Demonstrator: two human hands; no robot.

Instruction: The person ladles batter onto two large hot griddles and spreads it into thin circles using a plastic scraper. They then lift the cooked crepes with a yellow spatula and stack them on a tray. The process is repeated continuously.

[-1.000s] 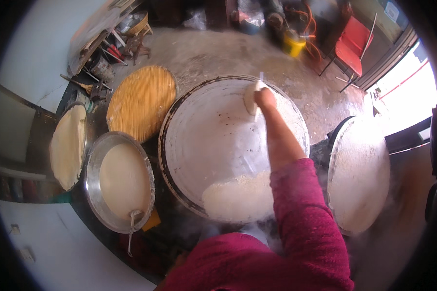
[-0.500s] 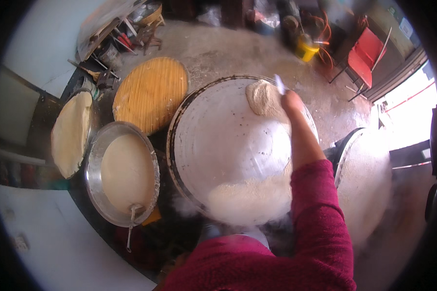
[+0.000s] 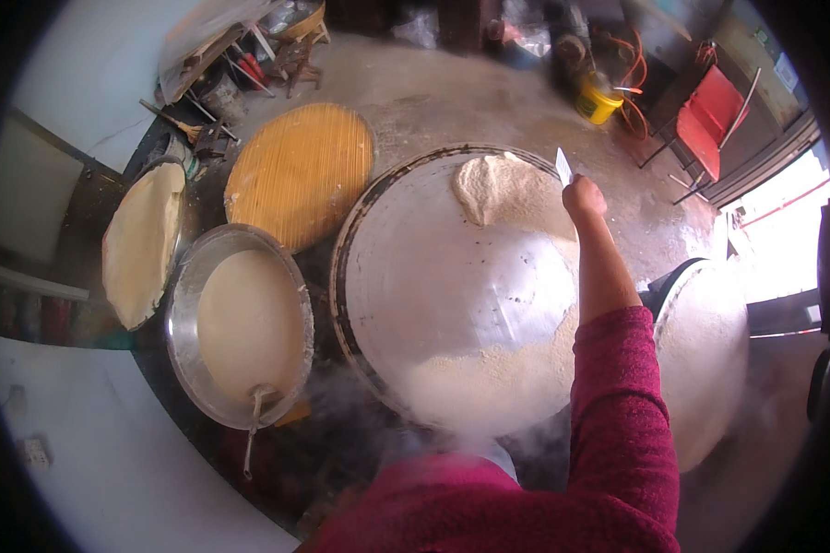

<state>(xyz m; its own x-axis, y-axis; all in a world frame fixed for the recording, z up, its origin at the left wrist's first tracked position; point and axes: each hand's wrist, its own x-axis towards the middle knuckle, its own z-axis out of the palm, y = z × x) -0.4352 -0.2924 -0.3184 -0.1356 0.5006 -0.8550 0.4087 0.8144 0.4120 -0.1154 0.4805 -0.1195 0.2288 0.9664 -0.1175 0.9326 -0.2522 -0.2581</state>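
My right hand (image 3: 585,198) reaches over the far right rim of a large round griddle (image 3: 406,276). Its fingers are closed around a white flat scraper (image 3: 563,168), which points away from me. Just left of the scraper, a thick, wrinkled mound of pale batter (image 3: 498,187) lies at the griddle's far edge. A thinner, grainy layer of batter (image 3: 489,382) covers the near and right side, partly behind my forearm. Steam rises at the near edge. My left hand does not show.
Left of the griddle stands a metal basin (image 3: 177,355) of pale batter with a ladle (image 3: 249,450) in it. Beyond lie a round slatted board (image 3: 300,175) and a stack of pale flat sheets (image 3: 143,244). Another round surface (image 3: 701,359) is at right. A red chair (image 3: 710,120) and yellow bucket (image 3: 598,101) stand farther off.
The batter mound now reaches farther left along the griddle's far edge and looks broader. My right hand and the scraper have shifted slightly right. The whole view has swung a little.
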